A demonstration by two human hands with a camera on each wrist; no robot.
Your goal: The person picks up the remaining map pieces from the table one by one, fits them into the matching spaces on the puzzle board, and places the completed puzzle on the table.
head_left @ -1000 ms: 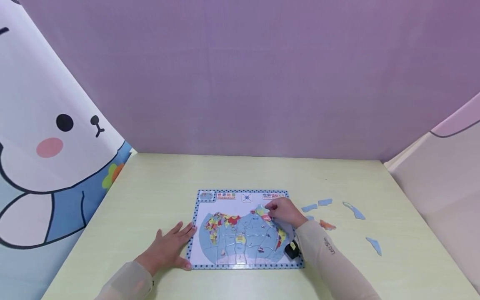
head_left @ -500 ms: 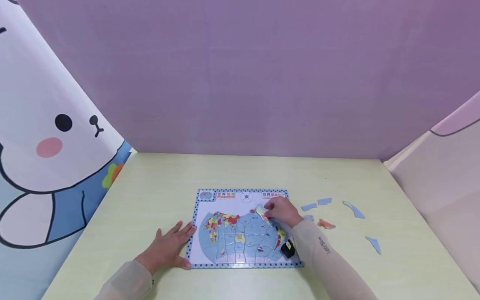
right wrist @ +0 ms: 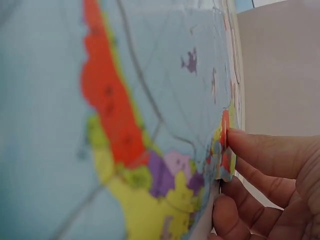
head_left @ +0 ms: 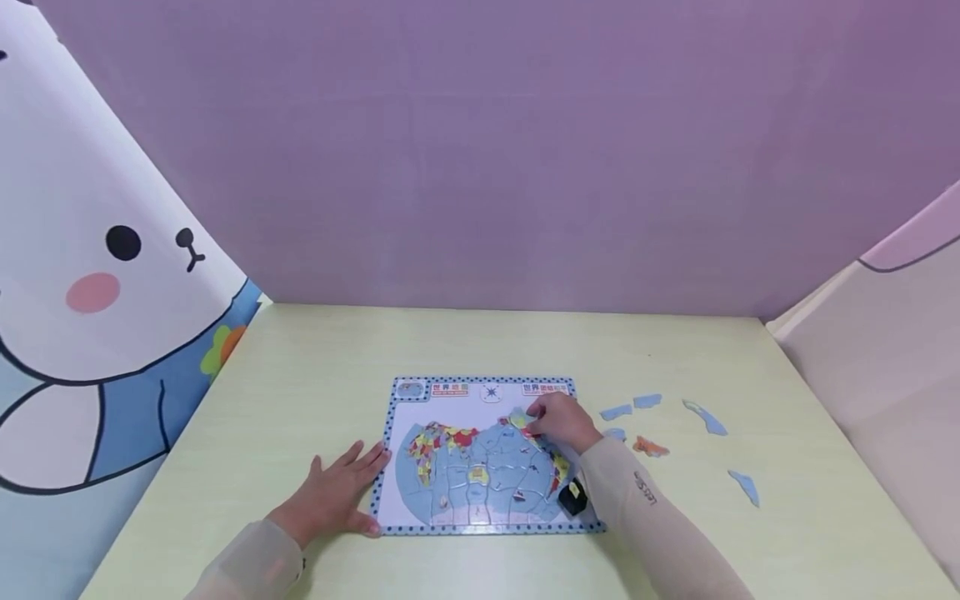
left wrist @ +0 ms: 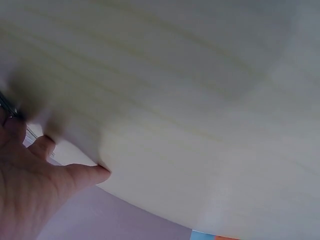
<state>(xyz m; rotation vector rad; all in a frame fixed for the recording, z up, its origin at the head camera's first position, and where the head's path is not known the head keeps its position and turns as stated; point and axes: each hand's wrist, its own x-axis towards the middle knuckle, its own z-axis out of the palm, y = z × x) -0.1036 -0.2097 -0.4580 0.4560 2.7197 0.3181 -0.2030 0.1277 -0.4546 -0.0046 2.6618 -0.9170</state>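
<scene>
A world-map jigsaw board (head_left: 408, 412) with a dotted blue border lies on the table, its map mostly filled with blue and coloured pieces. At the map's upper right, my right hand (head_left: 566, 421) pinches a puzzle piece (right wrist: 225, 145) between thumb and fingers. That piece is red, yellow and blue, held at the gap's edge; whether it lies flush I cannot tell. My left hand (head_left: 335, 492) rests spread on the table, fingertips and thumb at the board's left edge. In the left wrist view its thumb (left wrist: 90, 172) is extended. The right sleeve covers the board's right side.
Several loose blue pieces, among them one (head_left: 705, 417) and another (head_left: 744, 487), lie on the table (head_left: 337, 350) right of the board, beside an orange piece (head_left: 650, 447). A purple cloth wall (head_left: 480, 167) stands behind. A black wrist camera (head_left: 573, 497) hangs over the board's lower right.
My right hand has moved slightly left with the puzzle piece, which looks a little flatter against the map now. My left hand keeps its place.
</scene>
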